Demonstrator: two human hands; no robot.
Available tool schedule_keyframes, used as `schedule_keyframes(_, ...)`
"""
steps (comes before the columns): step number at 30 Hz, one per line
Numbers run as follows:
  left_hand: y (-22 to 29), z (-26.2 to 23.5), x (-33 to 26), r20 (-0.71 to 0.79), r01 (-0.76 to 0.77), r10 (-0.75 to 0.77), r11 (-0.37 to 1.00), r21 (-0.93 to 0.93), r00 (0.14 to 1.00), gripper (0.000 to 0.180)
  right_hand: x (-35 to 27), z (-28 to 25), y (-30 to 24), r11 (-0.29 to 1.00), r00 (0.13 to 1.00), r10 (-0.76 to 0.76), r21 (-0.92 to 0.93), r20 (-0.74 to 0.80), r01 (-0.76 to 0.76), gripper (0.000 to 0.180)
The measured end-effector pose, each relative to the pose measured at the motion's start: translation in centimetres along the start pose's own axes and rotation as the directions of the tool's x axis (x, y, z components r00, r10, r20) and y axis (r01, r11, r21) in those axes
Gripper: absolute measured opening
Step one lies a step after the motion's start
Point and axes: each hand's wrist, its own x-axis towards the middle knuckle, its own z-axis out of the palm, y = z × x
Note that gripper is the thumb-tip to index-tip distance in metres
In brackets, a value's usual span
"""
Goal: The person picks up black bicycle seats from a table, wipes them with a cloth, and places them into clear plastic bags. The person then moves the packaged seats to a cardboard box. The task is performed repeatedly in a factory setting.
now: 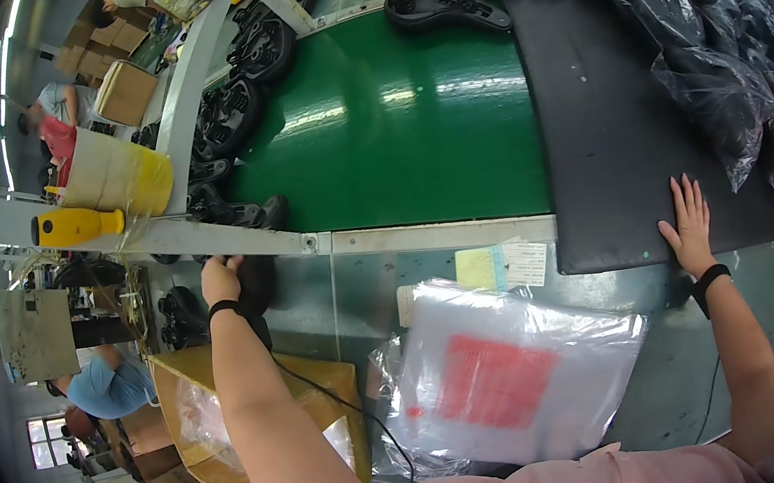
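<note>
My left hand (221,281) reaches past the white frame rail at the left, its fingers curled on the edge of a dark, smooth piece (259,284) that looks like a bicycle saddle; my wrist hides part of it. My right hand (691,226) lies flat with fingers spread on the black mat (601,125). Several black saddles (438,0), undersides up, stand along the far and left sides of the green belt (401,122). At the right, more black saddles (699,15) are piled in clear plastic bags. Both wrists wear black bands, with a cord running from the left one.
Before me lies a stack of clear plastic bags (493,379) with red print, beside paper slips (503,266). A yellowed carton (270,394) stands at left. A yellow-handled screwdriver (77,226) and yellowish bucket (119,174) are by the white frame (220,237). Co-workers sit farther left.
</note>
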Motion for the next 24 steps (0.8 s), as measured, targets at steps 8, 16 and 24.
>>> schedule_keyframes(8, -9.7, -10.5, 0.8, -0.128, 0.097, -0.652, 0.298, -0.95, 0.748, 0.047, 0.5, 0.2, -0.1, 0.999, 1.0, -0.012, -0.046, 0.009, 0.012, 0.072)
schedule_keyframes(16, 0.6, -25.1, -21.7, -0.274, 0.007, -0.227, 0.782, -0.623, 0.935, 0.038, 1.6, 2.6, 3.4, 1.0, 1.0, -0.012, 0.003, 0.026, 0.012, 0.077)
schedule_keyframes(24, 15.1, -24.7, -42.9, 0.088, -0.452, 0.48, 0.863, -0.226, 0.873, 0.036, -12.9, -19.6, -14.2, 0.357, 0.615, -0.771, 0.686, -0.166, 0.634, 0.082)
